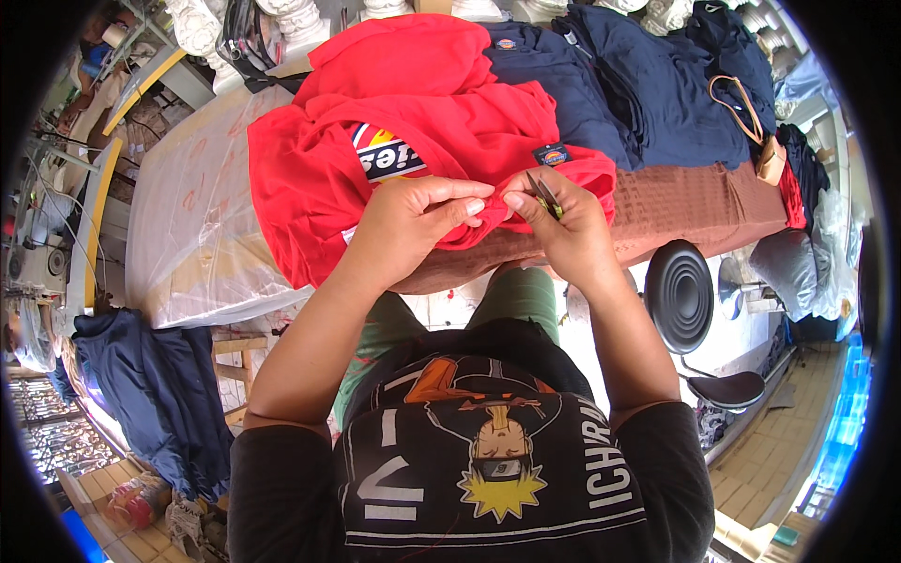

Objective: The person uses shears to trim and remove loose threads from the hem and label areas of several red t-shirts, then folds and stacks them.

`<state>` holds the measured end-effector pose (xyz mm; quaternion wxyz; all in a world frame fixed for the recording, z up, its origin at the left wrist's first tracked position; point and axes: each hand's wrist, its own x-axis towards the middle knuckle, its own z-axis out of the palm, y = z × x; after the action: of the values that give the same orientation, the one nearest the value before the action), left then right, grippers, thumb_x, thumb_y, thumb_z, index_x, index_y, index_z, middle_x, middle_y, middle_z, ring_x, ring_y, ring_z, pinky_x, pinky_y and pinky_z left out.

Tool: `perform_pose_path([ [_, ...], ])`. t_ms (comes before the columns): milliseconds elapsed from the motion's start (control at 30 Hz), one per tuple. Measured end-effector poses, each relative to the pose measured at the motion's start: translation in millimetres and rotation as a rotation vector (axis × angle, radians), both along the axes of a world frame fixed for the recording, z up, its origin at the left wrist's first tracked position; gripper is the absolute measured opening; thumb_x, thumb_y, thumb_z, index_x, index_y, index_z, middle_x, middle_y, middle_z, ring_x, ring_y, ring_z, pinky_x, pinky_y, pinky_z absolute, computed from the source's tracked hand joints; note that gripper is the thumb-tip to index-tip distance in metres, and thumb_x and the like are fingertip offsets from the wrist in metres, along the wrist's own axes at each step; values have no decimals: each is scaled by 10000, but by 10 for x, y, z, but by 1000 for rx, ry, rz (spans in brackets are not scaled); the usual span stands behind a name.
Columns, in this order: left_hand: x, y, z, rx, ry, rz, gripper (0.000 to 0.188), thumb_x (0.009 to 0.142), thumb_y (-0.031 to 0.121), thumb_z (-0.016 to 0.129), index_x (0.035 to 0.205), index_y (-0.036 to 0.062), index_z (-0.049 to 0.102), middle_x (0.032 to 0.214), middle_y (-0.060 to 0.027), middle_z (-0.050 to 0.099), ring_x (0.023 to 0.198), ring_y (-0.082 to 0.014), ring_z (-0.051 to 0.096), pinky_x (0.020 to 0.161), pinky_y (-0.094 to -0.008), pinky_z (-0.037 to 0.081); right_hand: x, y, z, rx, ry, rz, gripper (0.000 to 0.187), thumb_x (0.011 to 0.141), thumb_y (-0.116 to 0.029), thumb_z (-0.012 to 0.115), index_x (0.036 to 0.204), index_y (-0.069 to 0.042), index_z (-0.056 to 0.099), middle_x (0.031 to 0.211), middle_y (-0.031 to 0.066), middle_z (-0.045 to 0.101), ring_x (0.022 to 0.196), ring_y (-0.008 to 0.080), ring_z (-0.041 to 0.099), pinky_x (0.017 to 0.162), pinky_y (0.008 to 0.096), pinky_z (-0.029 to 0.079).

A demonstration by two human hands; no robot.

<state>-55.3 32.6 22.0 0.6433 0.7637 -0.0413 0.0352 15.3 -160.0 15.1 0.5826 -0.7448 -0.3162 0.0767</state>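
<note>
A red garment [310, 178] with a large printed patch and a small dark label is spread over the near side of the table. My left hand [422, 214] is closed in a pinch at the garment's near edge, thumb and index finger almost together. Close beside it, my right hand [568, 225] pinches the same red cloth between thumb and index finger. Small thread snips [546, 195] with dark pointed blades and a yellow-green handle are tucked in that right hand, blades pointing away from me. Any thread between the fingertips is too fine to make out.
Navy garments [657, 94] lie folded at the table's right, beside a tan strap with a tag [771, 161]. Clear plastic [202, 216] covers the left end; brown cloth [694, 206] drapes the front. A black round stool [678, 296] stands right. Dark clothes [155, 394] hang lower left.
</note>
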Motion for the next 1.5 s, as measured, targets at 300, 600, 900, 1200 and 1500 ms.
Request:
perform_pose_path([
  [300,39,-113,106,319,-60,59,146,857,87,674,982,16,700,857,-84,706,779,-108,657,707,-250,503,50,-32,309,-349,-596,70,214,775,-73,700,966,-49,608,859,113,630,720,319,625,628,377,496],
  [600,39,-125,167,282,21,93,137,914,96,623,1007,0,653,811,-51,688,761,-71,638,696,-230,501,130,-240,443,-281,-326,112,198,834,-171,690,962,-43,609,862,117,635,771,297,640,673,358,488],
  [900,25,-138,162,312,-82,84,135,934,128,609,992,12,643,786,-41,673,754,-78,641,686,-230,501,138,-229,368,-271,-421,132,153,823,-159,694,892,-41,622,826,94,646,741,298,639,625,357,489],
  [1200,35,-143,160,272,-116,71,118,938,99,593,1002,11,640,817,-50,683,742,-90,662,670,-229,511,119,-151,401,-332,-558,122,159,807,-159,697,900,-62,612,818,82,634,705,299,627,579,376,473],
  [1500,86,-172,96,231,-114,119,123,950,126,565,1035,46,603,796,-114,700,717,-175,708,620,-271,536,158,-184,360,-340,-605,134,164,794,-152,706,899,-71,610,818,84,635,710,301,627,567,388,464],
])
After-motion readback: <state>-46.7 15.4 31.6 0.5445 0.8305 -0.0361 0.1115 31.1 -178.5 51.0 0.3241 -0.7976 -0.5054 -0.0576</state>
